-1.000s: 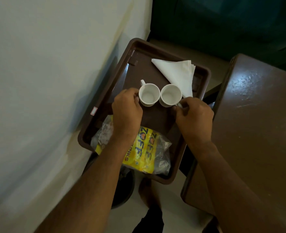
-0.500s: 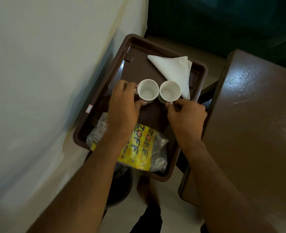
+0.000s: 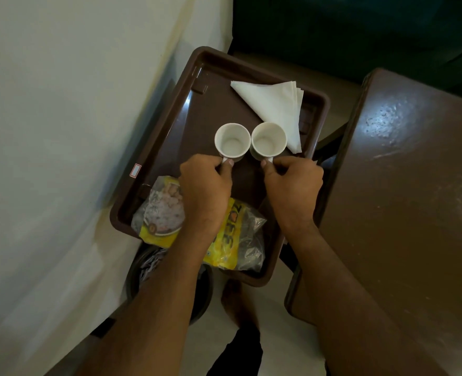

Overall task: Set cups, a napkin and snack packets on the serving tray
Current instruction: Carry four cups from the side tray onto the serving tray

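A brown serving tray [image 3: 194, 104] lies between a white surface and a brown table. Two empty white cups stand side by side at its middle: the left cup [image 3: 231, 142] and the right cup [image 3: 268, 141]. My left hand [image 3: 205, 185] pinches the left cup's handle, which points toward me. My right hand [image 3: 293, 185] pinches the right cup's handle the same way. A folded white napkin [image 3: 274, 107] lies at the tray's far right, touching the right cup. Yellow and clear snack packets [image 3: 232, 240] fill the near end, partly under my left forearm.
A brown table [image 3: 403, 185] stands just right of the tray. The white surface [image 3: 61, 131] spreads along the left. A dark round bin [image 3: 148, 270] sits below the tray's near edge, and pale floor shows between. Dark green fabric [image 3: 360, 28] lies beyond.
Both cups have been turned so their handles point toward me. My left hand moved from the left cup's side round to its handle; my right hand stayed on the right cup's handle.
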### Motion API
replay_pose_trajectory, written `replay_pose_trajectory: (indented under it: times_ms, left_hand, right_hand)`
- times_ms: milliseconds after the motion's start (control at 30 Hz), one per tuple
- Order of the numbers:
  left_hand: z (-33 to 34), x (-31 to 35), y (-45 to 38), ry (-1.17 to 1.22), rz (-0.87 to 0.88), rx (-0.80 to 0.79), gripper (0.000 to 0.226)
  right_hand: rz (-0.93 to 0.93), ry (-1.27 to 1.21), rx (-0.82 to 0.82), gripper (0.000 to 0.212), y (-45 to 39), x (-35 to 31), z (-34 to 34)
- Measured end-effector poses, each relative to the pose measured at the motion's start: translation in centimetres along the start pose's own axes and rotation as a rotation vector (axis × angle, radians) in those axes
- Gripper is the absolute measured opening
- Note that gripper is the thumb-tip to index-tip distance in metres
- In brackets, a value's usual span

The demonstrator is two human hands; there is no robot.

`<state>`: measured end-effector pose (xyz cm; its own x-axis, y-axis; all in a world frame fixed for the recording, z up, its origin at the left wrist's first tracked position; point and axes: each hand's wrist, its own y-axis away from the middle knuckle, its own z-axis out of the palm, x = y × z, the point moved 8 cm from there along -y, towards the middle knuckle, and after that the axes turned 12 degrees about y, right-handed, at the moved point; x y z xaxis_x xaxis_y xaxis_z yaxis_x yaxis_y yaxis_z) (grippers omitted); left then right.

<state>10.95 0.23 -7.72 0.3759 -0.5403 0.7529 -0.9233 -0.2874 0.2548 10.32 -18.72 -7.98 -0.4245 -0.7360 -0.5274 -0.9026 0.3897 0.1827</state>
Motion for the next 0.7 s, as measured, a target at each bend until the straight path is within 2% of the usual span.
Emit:
replay_pose_trajectory:
  times_ms: [167, 367, 567, 700]
  left_hand:
    - [0.2, 0.5, 1.4, 0.135, 0.007, 0.039, 0.030]
    - [-0.2, 1.5, 3.8, 0.194, 0.069, 0.129, 0.029]
    - [0.5, 5.2, 6.5, 0.172, 0.161, 0.165, 0.024]
    - [2.4, 8.5, 9.3, 0.155, 0.210, 0.154, 0.022]
  right_hand:
    - [-0.014, -0.062, 0.003, 0.026, 0.2, 0.8, -0.7]
    - [-0.047, -0.113, 0.099, 0.022, 1.3, 2.0, -2.8]
    - [-0.042, -0.202, 0.193, 0.015, 2.1, 4.5, -7.1]
    - [-0.039, -0.219, 0.216, 0.019, 2.5, 7.6, -10.7]
